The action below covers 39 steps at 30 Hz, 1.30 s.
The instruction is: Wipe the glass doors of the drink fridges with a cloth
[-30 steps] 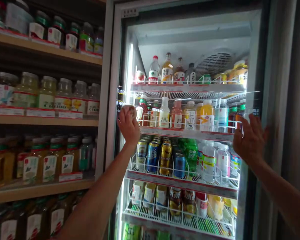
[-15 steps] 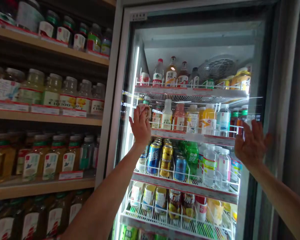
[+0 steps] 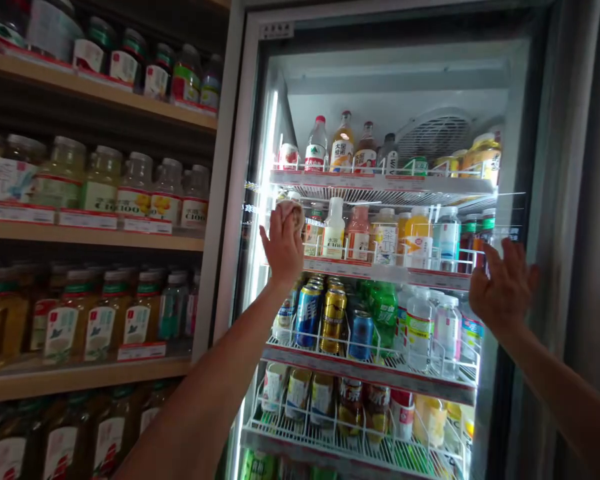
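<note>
I have the left hand (image 3: 283, 250) curled over a bunched, pinkish-beige cloth (image 3: 295, 213), fingers pointing up and bent round it so that the fabric shows beyond their tips. The right hand (image 3: 503, 290) is spread, fingers apart, and I see nothing in it; whether it meets the pane, I can't tell from here. The cloth sits at the left part of a tall, grey-framed glass door (image 3: 405, 61), level with the second rack from the top. It looks pressed to the glass, though the contact itself is hidden from me.

As for progress, I'd judge this unfinished: the cloth covers one small patch, while the middle, the right side and the lower stretch of the pane lie away from it. No streak or wet mark lets me sort treated glass from untreated.

The surface is upright, smooth and glossy. Behind it, a white light strip (image 3: 270, 150) glows down the left side, and white wire racks (image 3: 360, 194) carry plastic bottles (image 3: 333, 235) and metal cans (image 3: 333, 320). Beside the cooler, pale wooden shelves (image 3: 95, 237) hold amber, green-banded drink bottles (image 3: 100, 327). The room around is dim.
</note>
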Each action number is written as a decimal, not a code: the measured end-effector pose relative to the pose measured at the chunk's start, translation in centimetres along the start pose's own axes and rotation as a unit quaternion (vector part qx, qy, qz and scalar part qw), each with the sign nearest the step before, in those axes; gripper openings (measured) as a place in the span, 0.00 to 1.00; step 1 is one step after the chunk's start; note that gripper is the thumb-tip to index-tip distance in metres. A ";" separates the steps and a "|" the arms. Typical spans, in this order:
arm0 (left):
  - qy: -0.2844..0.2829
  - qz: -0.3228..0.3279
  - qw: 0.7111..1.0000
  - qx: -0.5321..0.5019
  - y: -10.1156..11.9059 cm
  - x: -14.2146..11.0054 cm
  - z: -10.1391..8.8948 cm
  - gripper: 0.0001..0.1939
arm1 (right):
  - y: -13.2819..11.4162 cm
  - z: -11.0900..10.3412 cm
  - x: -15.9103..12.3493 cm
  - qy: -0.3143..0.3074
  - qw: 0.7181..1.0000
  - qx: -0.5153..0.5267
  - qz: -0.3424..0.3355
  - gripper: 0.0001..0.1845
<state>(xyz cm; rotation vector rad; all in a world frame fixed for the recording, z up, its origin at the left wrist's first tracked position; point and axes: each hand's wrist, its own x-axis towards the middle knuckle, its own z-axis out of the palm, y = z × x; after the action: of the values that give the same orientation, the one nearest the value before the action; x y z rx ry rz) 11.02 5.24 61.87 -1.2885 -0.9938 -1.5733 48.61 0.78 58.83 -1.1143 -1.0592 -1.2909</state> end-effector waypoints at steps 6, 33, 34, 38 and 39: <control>-0.078 0.339 0.936 -0.062 6.3 -4.1 0.1 0.24 | 0.0 0.0 0.0 0.001 1.000 0.002 0.002 0.26; -0.039 0.119 0.990 -0.065 3.1 1.5 1.2 0.24 | -0.2 -0.4 0.2 -0.019 1.000 0.009 0.019 0.25; -0.063 0.189 0.977 -0.078 4.8 0.4 1.2 0.24 | -0.2 -0.5 0.3 -0.021 1.000 0.009 0.019 0.25; -0.133 0.398 0.901 -0.106 7.3 -1.6 0.7 0.25 | -0.2 -0.5 0.2 -0.021 0.999 0.014 0.027 0.24; -0.130 0.376 0.912 -0.100 6.4 -0.9 0.5 0.25 | -0.2 -0.5 0.2 -0.021 0.999 0.016 0.027 0.24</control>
<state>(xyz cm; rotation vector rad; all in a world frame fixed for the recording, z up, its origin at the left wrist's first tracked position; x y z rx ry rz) 17.37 3.79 61.44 -1.7827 -0.3863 -0.9278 48.44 0.23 58.98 -1.1422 -1.0700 -1.2088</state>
